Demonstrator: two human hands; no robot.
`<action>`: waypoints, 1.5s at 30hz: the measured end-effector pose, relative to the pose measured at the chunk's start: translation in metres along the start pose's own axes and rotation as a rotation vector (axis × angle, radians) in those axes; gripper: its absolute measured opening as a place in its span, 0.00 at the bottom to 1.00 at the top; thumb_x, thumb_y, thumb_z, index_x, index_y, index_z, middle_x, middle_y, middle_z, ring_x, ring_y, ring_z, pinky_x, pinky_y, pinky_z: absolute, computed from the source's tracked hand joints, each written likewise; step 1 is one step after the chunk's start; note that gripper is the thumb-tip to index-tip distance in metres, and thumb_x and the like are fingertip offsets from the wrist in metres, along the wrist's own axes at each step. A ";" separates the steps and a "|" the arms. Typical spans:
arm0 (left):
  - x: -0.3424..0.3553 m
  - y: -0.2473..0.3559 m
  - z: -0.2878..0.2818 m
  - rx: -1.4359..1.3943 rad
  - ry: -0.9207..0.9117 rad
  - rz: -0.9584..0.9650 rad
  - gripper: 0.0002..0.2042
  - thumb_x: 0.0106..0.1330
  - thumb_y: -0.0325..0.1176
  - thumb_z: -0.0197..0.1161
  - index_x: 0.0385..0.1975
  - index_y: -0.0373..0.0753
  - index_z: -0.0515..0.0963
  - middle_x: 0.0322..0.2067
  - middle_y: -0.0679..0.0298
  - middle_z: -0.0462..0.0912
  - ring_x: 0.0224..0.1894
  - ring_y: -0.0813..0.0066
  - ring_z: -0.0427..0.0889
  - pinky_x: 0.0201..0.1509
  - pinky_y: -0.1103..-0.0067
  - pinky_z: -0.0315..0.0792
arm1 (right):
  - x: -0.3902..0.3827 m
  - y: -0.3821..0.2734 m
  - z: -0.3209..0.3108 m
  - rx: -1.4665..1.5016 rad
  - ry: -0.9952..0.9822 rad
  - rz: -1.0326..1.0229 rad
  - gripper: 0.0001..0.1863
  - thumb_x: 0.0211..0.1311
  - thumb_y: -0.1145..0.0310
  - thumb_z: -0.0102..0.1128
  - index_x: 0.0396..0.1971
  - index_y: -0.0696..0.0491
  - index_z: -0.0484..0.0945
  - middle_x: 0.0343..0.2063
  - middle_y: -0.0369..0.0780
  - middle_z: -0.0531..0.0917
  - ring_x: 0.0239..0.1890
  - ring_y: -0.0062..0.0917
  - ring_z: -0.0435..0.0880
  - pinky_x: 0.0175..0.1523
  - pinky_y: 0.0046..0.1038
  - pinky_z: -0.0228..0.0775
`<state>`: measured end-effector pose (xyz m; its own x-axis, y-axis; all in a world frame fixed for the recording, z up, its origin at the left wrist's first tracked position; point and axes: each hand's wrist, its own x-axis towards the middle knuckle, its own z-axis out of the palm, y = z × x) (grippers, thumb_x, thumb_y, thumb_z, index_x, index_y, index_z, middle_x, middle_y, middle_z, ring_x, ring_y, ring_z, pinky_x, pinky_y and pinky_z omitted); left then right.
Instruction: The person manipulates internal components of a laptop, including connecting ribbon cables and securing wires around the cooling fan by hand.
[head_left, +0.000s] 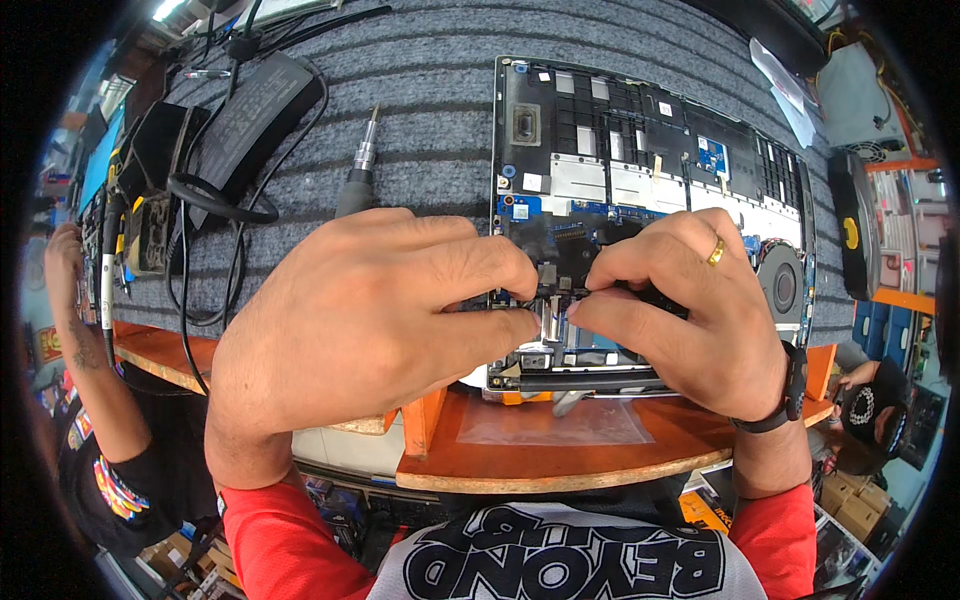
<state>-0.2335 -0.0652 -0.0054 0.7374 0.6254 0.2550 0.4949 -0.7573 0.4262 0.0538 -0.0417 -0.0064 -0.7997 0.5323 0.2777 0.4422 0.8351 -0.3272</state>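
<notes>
An opened laptop chassis [630, 178] lies on the bench, its blue circuit boards and metal plates showing. My left hand [360, 315] is over its near left part, thumb and forefinger bent together at a small silver-and-black part [550, 312]. From the other side my right hand [700, 305], with a ring and a dark wristband, pinches thumb and forefinger close to the same spot. Whatever lies between the fingertips is too small or hidden to name. A round cooling fan [784, 287] sits in the chassis to the right of my right hand.
A screwdriver [364, 165] lies on the grey ribbed mat [430, 80], beyond my left hand. Farther left are a black power adapter [255, 130] and looping cables. A clear plastic bag [555, 424] rests on the orange shelf [480, 465]. Another person's arm [105, 370] is at left.
</notes>
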 end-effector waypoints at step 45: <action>0.013 0.020 0.014 -0.411 0.060 -0.551 0.09 0.64 0.26 0.77 0.27 0.35 0.80 0.21 0.66 0.69 0.21 0.78 0.64 0.26 0.74 0.57 | -0.001 -0.004 -0.003 -0.013 -0.035 -0.001 0.14 0.51 0.67 0.73 0.40 0.42 0.91 0.42 0.29 0.85 0.44 0.26 0.83 0.55 0.35 0.67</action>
<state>-0.2076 -0.0746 -0.0060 0.3958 0.9169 -0.0510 0.5673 -0.2004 0.7987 0.0536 -0.0455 -0.0027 -0.8138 0.5263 0.2464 0.4463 0.8376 -0.3151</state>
